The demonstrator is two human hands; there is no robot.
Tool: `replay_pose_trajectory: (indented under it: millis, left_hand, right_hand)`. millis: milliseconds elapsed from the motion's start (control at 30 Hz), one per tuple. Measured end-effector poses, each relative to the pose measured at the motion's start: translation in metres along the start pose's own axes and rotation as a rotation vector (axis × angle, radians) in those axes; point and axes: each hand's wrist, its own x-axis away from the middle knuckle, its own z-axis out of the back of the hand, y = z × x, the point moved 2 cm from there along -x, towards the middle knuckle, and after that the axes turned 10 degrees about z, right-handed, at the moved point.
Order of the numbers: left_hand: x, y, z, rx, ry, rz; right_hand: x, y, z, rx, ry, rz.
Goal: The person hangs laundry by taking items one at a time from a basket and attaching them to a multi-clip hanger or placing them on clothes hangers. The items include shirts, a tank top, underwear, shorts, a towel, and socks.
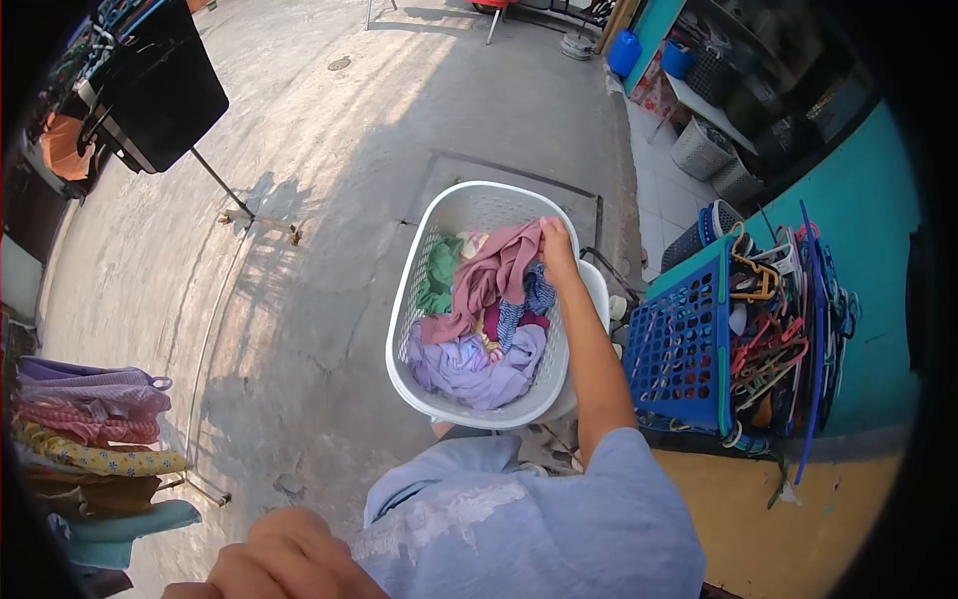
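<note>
A white plastic laundry basket (pixel 401 364) holds a loose pile of clothes in front of me. My right hand (pixel 555 245) reaches to its far right side and grips the edge of a dusty-pink garment (pixel 489 275). Around that garment lie a green cloth (pixel 440 277), a lilac garment (pixel 481 374) and a blue patterned cloth (pixel 509 321). Close to the camera at the bottom left, my left hand (pixel 284 559) is closed with its fingers curled. Whatever it may hold is hidden.
To the right, a blue plastic basket (pixel 684 339) stands beside many hangers (pixel 773 329) against a teal wall (pixel 878 339). Folded clothes (pixel 95 399) hang at the left. A black item (pixel 165 90) hangs from a rack at the upper left, above the concrete floor (pixel 299 329).
</note>
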Motion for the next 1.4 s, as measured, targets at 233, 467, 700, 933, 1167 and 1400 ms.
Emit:
replay_pose_trajectory:
  millis: [233,467,700,933,1167,1400]
  left_hand:
    - [0.033,0.008,-0.036,-0.090,0.016,-0.269]
    - [0.075,-0.045,0.041,-1.294,0.731,-0.013]
    - [0.129,-0.093,0.034,-1.783,0.807,-0.261]
    - [0.118,-0.055,0.033,-1.840,0.872,-0.105]
    - [0.082,-0.052,0.059,-1.477,1.144,0.176]
    - [0.049,-0.114,0.106,-0.748,1.170,0.482]
  right_hand:
    - [0.068,-0.172,-0.098,-0.371,-0.484,0.150]
    - [0.177,-0.324,-0.173,-0.636,-0.768,0.412]
    - [0.266,-0.394,-0.199,-0.733,-0.852,0.704]
    - [0.248,-0.368,-0.204,-0.763,-0.710,0.581]
    - [0.236,-0.210,-0.160,0.166,-0.585,0.620]
    - [0.317,-0.165,-0.125,0.391,-0.570,0.809]
